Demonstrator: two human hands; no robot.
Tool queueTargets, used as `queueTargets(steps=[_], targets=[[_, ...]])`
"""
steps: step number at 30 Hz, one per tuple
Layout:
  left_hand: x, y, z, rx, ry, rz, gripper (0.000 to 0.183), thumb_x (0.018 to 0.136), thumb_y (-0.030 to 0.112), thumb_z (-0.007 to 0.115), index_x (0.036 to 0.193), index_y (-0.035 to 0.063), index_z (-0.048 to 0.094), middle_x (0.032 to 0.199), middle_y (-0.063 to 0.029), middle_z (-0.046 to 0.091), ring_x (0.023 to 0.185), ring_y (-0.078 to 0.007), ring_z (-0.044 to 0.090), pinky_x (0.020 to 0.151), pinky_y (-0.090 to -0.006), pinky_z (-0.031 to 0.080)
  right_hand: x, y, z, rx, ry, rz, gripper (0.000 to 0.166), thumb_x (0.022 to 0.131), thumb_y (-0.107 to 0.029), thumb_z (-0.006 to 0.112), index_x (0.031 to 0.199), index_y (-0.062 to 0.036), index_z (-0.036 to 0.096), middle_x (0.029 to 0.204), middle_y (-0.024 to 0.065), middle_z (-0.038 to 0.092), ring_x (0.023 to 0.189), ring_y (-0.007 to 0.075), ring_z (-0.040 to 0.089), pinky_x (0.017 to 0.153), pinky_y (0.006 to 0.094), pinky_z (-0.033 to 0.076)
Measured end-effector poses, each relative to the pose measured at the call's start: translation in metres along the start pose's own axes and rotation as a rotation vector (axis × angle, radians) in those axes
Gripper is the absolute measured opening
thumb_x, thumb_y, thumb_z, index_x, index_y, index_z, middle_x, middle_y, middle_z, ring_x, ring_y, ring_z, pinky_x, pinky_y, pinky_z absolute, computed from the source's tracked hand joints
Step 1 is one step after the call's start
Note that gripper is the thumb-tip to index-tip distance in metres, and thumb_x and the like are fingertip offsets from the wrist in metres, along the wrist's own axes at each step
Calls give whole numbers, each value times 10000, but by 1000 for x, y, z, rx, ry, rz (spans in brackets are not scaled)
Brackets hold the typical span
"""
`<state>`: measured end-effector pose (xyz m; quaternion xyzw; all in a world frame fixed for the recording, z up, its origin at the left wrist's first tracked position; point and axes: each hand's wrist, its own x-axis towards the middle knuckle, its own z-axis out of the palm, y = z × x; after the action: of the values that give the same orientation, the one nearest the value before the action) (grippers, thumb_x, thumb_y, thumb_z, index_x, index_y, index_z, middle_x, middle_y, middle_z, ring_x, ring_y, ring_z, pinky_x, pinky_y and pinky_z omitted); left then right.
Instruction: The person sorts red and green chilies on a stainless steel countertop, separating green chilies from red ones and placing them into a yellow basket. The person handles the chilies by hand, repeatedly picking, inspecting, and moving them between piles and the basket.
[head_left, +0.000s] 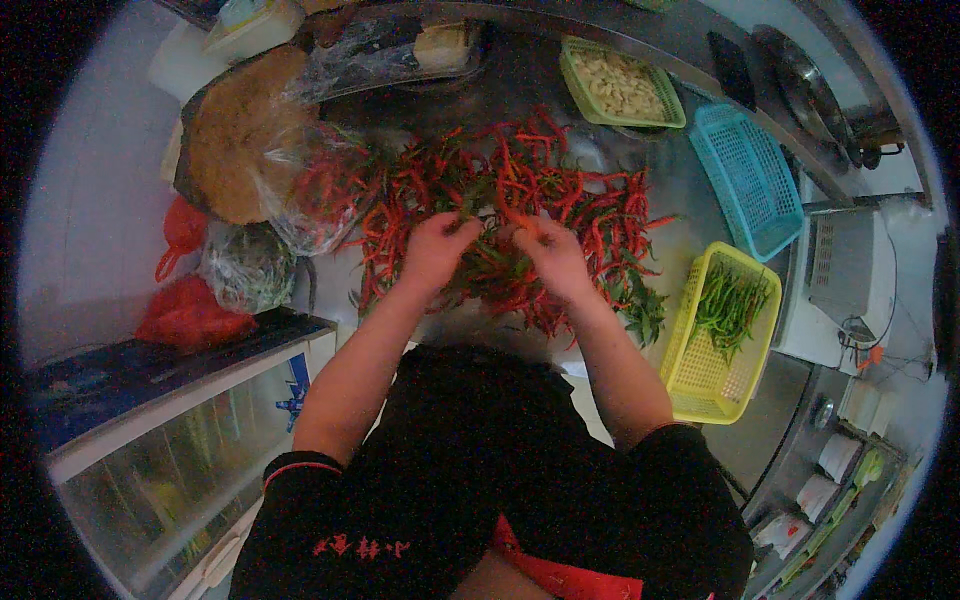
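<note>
A wide heap of red chili peppers (615, 217) with green stems and leaves covers the middle of a metal worktop (600, 150). Over the heap's near part, my left hand (442, 247) has thumb and fingertips close together at some green stems or leaves; blur hides whether it grips them. My right hand (547, 251), just to its right, is closed on an orange-red chili pepper (517, 217) whose end points up and left. More red chilies lie in a clear plastic bag (319, 202) at the heap's left side. Leafy green sprigs (643, 307) lie at its right edge.
To the right stand a yellow plastic basket (679, 360) with green chilies (727, 304) and a blue plastic basket (750, 180). A green basket (585, 112) of pale peeled pieces is at the back. Bagged goods (240, 135) and a red plastic bag (191, 315) are at left.
</note>
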<state>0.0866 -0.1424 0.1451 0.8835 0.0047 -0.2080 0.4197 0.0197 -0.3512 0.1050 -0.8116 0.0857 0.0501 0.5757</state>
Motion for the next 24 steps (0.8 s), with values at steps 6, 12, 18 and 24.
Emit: queueTargets(steps=[6, 12, 18, 24], targets=[[-17, -41, -33, -1023, 81, -125, 338, 962, 228, 683, 1232, 60, 569, 1023, -65, 664, 807, -197, 671, 704, -312, 544, -10, 8, -38, -301, 273, -85, 670, 886, -224, 737, 1470, -34, 470, 1454, 216, 525, 1359, 335, 503, 1137, 414, 394], [-41, -56, -24, -1155, -74, -220, 194, 979, 106, 621, 1149, 80, 532, 1035, -70, 644, 879, -243, 682, 742, -365, 574, -50, -27, 11, -230, 203, -279, 614, 870, -107, 727, 1440, -66, 503, 1441, 173, 528, 1333, 326, 518, 1107, 380, 428], [-37, -73, -23, -1178, -243, -218, 300, 952, 106, 655, 1221, 71, 526, 1159, -99, 616, 984, -271, 683, 800, -398, 588, -27, -44, 42, -232, 13, -233, 288, 884, -73, 702, 1171, -65, 692, 1107, 145, 678, 1044, 325, 655, 917, 387, 526], [-35, -60, -59, 269, 305, 648, 591, 862, 115, 673, 1407, 31, 462, 1246, -192, 616, 1019, -394, 665, 870, -482, 554, -7, -40, 43, -472, -180, -312, 343, 919, -182, 663, 1259, -149, 636, 1149, 145, 676, 1027, 383, 662, 875, 465, 558]])
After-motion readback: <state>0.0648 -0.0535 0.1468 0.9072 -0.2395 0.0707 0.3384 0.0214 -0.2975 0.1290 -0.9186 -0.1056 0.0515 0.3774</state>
